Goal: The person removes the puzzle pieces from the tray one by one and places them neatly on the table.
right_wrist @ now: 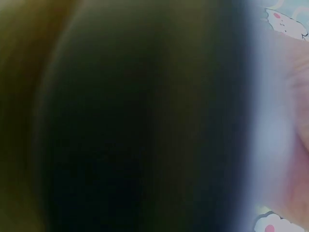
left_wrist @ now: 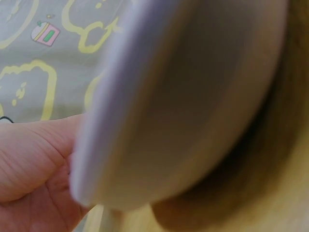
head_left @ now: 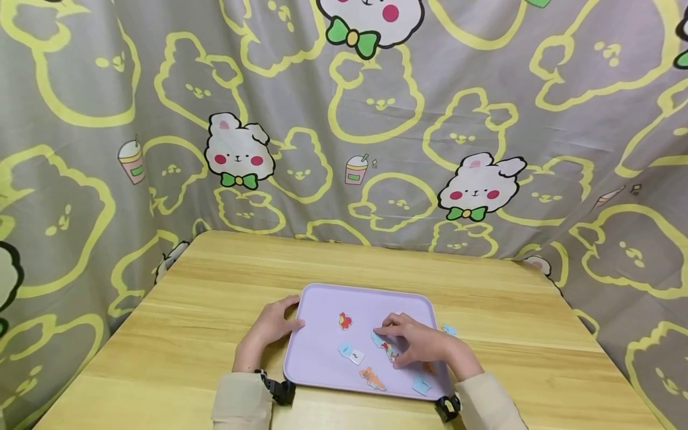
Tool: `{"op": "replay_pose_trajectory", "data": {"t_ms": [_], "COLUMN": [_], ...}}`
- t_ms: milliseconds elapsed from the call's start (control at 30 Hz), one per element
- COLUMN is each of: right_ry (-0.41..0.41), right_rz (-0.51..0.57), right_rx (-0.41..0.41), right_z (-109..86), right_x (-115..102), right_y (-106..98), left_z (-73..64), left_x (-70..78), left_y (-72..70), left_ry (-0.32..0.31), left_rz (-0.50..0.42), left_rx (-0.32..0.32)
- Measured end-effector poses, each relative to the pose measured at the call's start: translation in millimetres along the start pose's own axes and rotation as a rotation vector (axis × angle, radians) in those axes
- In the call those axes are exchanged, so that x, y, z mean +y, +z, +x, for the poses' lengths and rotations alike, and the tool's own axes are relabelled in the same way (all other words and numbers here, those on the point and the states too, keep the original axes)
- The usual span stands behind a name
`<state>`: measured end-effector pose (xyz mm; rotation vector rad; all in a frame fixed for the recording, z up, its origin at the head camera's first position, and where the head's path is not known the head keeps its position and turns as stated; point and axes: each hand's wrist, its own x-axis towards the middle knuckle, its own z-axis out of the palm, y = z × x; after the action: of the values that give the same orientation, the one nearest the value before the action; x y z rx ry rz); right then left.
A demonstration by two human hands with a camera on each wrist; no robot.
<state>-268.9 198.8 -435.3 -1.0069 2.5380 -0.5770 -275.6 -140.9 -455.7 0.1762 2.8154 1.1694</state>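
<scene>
A lilac tray (head_left: 322, 304) lies on the table, with several small flat picture pieces on it. At its left rim rests my left hand (head_left: 270, 322), fingers relaxed and thumb touching the edge. My right hand (head_left: 416, 339) is over the right half, its thumb and fingertips at opposite ends of a flat blue and multicoloured picture piece (head_left: 388, 348), partly covered by the hand. Left of it lie a red piece (head_left: 344, 321) and a blue-and-white piece (head_left: 351, 353). Nearer the front rim are an orange piece (head_left: 372, 378) and a light blue piece (head_left: 421, 386).
Another light blue piece (head_left: 449, 329) lies just beyond the tray's right rim. The wooden table (head_left: 177, 334) extends around the tray. A grey patterned curtain (head_left: 301, 89) hangs behind and at both sides. The right wrist view is mostly dark and blurred.
</scene>
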Motion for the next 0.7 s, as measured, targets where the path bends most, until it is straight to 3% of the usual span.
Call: {"op": "replay_pose_trajectory", "data": {"t_ms": [700], "right_ry": [-0.075], "right_rz": [-0.076], "right_rx": [0.086], "right_z": [3.6], "right_x": [3.0], "right_y": [2.3], "left_z": [1.4], "left_x": [-0.8], "left_y": [0.7], "left_ry": [-0.010], "left_rz": [-0.002], "left_rx": [-0.002]}}
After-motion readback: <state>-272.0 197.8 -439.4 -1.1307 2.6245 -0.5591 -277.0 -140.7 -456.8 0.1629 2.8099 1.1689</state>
